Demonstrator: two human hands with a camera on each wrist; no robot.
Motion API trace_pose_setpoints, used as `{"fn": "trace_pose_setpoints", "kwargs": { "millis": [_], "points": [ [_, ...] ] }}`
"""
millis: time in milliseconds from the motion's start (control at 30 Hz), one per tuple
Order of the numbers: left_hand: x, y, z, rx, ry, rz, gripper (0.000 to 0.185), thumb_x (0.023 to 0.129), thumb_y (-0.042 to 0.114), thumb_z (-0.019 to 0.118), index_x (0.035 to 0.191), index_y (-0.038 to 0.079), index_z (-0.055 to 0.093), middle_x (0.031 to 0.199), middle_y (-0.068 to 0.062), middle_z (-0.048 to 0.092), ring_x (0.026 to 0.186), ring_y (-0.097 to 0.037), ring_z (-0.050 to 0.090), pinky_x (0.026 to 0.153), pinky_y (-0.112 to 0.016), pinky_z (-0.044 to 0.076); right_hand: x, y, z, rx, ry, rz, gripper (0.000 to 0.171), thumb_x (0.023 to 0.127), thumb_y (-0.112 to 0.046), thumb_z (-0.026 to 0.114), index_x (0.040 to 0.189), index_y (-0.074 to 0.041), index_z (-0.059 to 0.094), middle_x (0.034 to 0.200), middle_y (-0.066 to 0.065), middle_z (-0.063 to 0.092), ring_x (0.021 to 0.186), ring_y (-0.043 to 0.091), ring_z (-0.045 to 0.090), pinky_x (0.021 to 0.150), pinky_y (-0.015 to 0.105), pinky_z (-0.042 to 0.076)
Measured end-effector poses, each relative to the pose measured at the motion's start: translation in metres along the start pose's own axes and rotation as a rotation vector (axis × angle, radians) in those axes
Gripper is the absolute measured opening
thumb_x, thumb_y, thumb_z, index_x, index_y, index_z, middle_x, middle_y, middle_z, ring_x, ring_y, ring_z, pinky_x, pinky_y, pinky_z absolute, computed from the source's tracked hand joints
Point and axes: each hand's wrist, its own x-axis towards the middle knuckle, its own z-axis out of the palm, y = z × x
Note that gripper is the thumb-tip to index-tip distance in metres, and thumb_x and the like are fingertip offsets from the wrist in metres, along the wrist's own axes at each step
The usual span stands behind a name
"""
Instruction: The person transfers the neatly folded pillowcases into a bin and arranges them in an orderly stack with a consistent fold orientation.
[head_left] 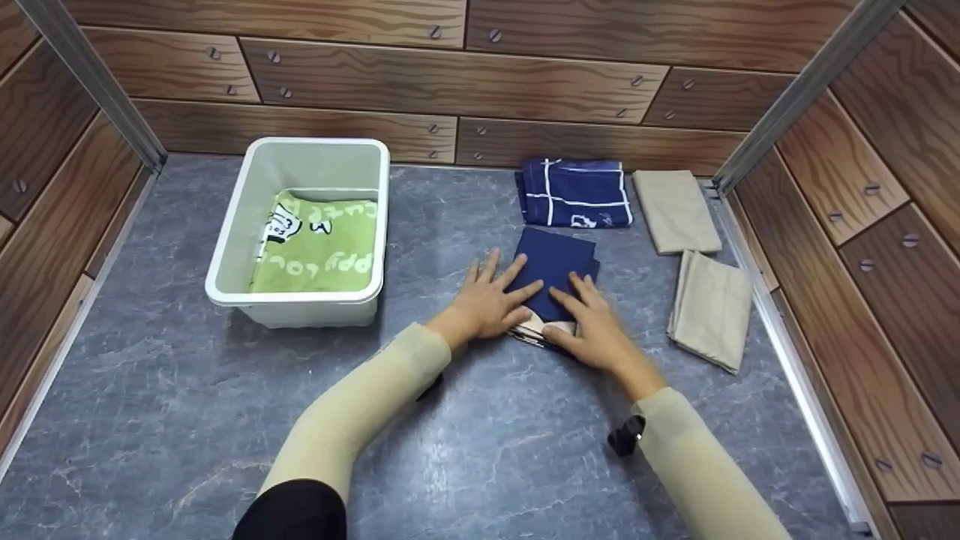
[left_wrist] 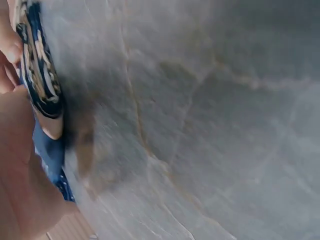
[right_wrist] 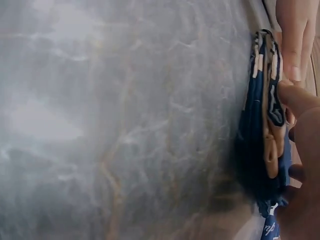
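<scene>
A folded navy cloth (head_left: 553, 259) lies on the grey marbled table between the hands, with a cream and dark patterned part showing at its near edge. My left hand (head_left: 491, 301) rests on its left side, fingers spread. On its right side lies my right hand (head_left: 594, 324), fingers also extended, thumb near the cream edge. Both wrist views look along the table at the cloth's stacked layers: the folded cloth (left_wrist: 42, 75) is at the left of the left wrist view, and the same folded cloth (right_wrist: 267, 115) at the right of the right wrist view.
A white plastic bin (head_left: 300, 298) at the left contains a green printed cloth (head_left: 319, 251). Behind the hands sits a navy cloth with white lines (head_left: 577, 191). Two folded beige cloths (head_left: 677, 210) lie at the right. Wood-patterned walls (head_left: 450, 71) surround the table.
</scene>
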Motion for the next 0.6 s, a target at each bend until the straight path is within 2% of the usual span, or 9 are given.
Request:
{"fn": "trace_pose_setpoints", "kwargs": {
  "millis": [100,167,433,600],
  "points": [
    [0.000,-0.001,0.001,0.033,-0.023,0.031,0.058,0.103,0.061,0.022,0.158,0.042,0.016,0.169,-0.001,0.001,0.151,-0.044,-0.004,0.119,-0.067,0.007,-0.002,0.002,0.001,0.009,-0.048,0.008,0.070,0.090,-0.050,0.069,0.147,-0.014,0.051,0.160,0.022,0.027,0.149,0.047,0.014,0.115,0.070,0.020],
    [-0.001,-0.001,0.003,0.044,-0.026,0.024,0.058,0.103,0.061,0.021,0.158,0.043,0.015,0.169,0.000,0.002,0.152,-0.042,-0.004,0.120,-0.065,0.007,-0.001,0.003,0.000,0.017,-0.084,0.012,0.070,0.090,-0.051,0.068,0.148,-0.015,0.050,0.162,0.020,0.026,0.150,0.045,0.011,0.116,0.068,0.019],
    [-0.012,0.015,0.009,0.055,0.003,-0.083,0.059,0.104,0.059,0.021,0.159,0.040,0.014,0.168,-0.005,0.005,0.151,-0.044,-0.003,0.120,-0.065,0.007,0.007,0.012,-0.004,0.022,-0.143,-0.045,0.067,0.091,-0.047,0.069,0.148,-0.018,0.050,0.163,0.014,0.025,0.152,0.042,0.009,0.119,0.065,0.016],
    [-0.021,0.025,0.009,0.047,-0.021,-0.134,0.060,0.104,0.059,0.023,0.160,0.036,0.015,0.168,-0.009,0.006,0.151,-0.046,-0.004,0.119,-0.067,0.009,0.009,0.011,-0.003,0.003,-0.143,-0.071,0.056,0.098,-0.044,0.059,0.147,-0.019,0.051,0.163,0.013,0.026,0.151,0.041,0.013,0.119,0.065,0.016]
  ]
}}
